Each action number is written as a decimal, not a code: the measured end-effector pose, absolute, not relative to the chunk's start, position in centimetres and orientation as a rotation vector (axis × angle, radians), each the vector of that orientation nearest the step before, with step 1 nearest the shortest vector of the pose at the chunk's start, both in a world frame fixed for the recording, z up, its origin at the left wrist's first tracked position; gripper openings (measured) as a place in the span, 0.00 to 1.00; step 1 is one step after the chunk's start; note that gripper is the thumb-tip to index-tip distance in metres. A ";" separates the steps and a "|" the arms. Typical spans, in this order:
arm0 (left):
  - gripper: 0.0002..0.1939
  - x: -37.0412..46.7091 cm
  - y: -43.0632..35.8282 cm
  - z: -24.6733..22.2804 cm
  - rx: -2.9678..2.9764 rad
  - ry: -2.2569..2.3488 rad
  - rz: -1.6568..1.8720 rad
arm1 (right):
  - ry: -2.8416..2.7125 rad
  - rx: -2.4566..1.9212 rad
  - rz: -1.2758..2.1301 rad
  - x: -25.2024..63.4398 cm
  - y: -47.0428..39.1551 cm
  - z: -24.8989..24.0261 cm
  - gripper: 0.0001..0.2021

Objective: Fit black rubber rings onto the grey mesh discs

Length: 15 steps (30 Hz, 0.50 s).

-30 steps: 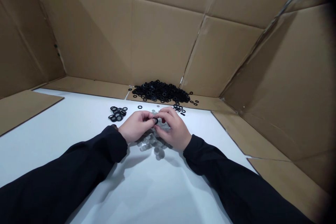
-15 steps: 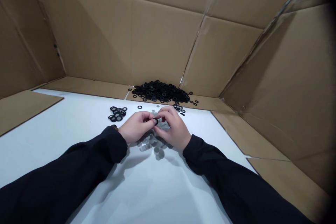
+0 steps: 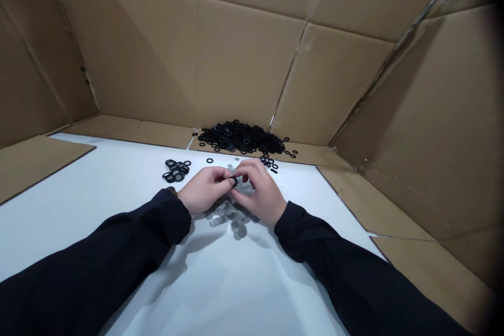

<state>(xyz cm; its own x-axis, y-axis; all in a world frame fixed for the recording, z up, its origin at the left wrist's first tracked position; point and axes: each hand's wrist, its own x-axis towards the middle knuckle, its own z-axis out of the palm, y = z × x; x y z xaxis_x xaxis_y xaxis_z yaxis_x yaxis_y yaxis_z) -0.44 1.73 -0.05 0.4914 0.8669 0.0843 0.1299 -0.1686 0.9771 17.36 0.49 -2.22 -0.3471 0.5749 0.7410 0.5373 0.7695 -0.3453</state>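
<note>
Between my two hands is a small black ring (image 3: 235, 182), held above the white table. My left hand (image 3: 205, 190) pinches it between thumb and forefinger. From the other side, the curled fingers of my right hand (image 3: 263, 192) meet the ring at its edge; whether they also grip a disc there is too small to tell. Many thin, translucent grey discs (image 3: 238, 229) lie scattered under and in front of my hands, partly covered by them. Left of my left hand sits a small heap of black rings with grey centres (image 3: 177, 172).
A large pile of black rings (image 3: 240, 137) rests on cardboard against the back wall (image 3: 252, 63). One loose ring (image 3: 210, 160) lies behind my left hand, and several more (image 3: 269, 163) lie behind my right. Cardboard walls and strips border the white table (image 3: 220, 283).
</note>
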 end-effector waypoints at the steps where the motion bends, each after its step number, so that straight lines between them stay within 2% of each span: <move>1: 0.10 -0.4 1.7 0.0 1.623 0.873 0.830 | -2.019 -0.824 0.050 17.4 0.5 -2.3 0.12; 10: 0.09 -0.3 1.9 -0.1 1.641 0.877 0.838 | -2.096 -0.727 0.092 17.5 0.3 -2.1 0.21; 15: 0.11 -0.4 1.8 -0.1 1.644 0.873 0.839 | -2.039 -0.841 0.080 17.4 0.5 -2.2 0.15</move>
